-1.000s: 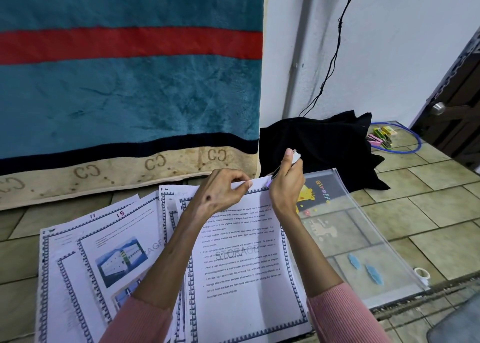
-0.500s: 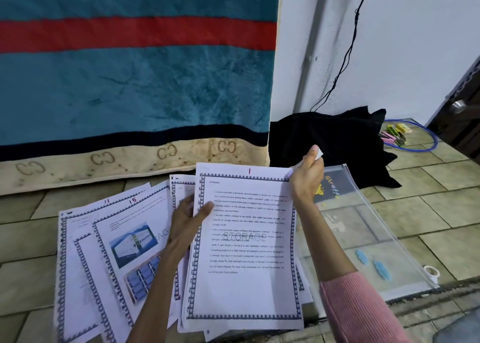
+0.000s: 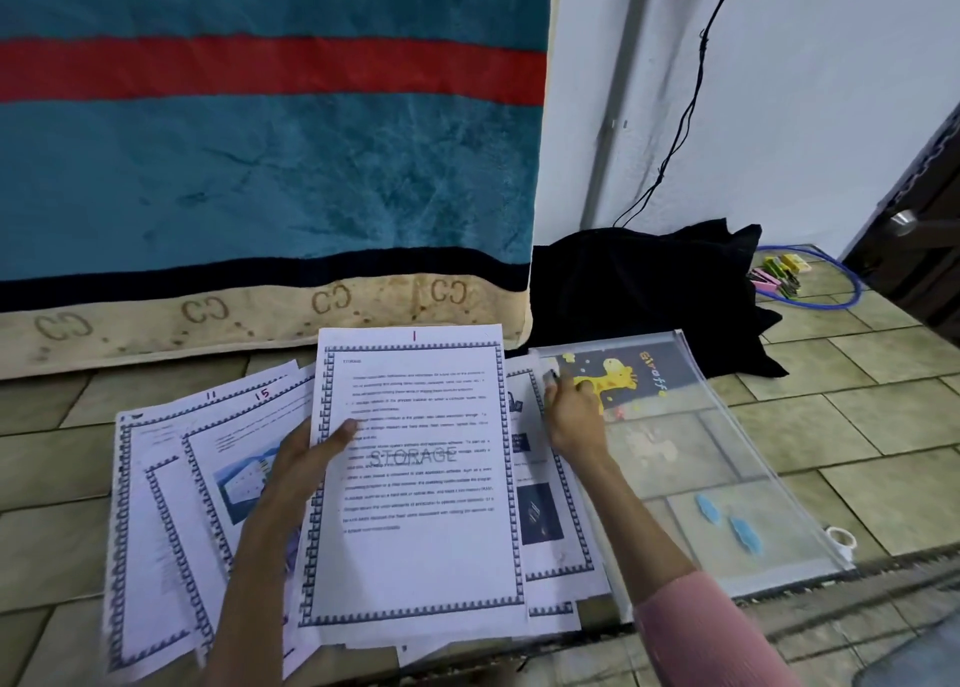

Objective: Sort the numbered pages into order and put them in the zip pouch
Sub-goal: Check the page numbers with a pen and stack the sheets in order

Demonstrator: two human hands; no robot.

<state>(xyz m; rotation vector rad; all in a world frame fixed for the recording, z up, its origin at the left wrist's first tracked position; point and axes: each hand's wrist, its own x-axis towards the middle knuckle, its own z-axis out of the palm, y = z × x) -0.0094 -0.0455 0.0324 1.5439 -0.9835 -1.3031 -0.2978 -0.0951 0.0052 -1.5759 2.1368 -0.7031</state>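
My left hand (image 3: 306, 460) grips the left edge of page 1 (image 3: 415, 483), a bordered text sheet with a STORAGE watermark, held above the spread. Loose pages lie fanned on the floor: page 11 (image 3: 156, 504) and page 15 (image 3: 234, 457) to the left, another sheet (image 3: 545, 520) under page 1 on the right. The clear zip pouch (image 3: 727, 457), with a giraffe card inside, lies flat to the right. My right hand (image 3: 571, 405) rests at the pouch's near left corner, fingers closed around a small light object I cannot identify.
A teal, red-striped blanket (image 3: 260, 166) hangs behind the pages down to the tiled floor (image 3: 883, 426). A black cloth bag (image 3: 639, 291) sits by the white wall. Coloured clips and a blue cord (image 3: 800, 281) lie far right. A dark door (image 3: 924, 229) stands at the right edge.
My left hand went from the page's top edge to its left side and lifted page 1. My right hand let go of the page's top corner and dropped onto the pouch.
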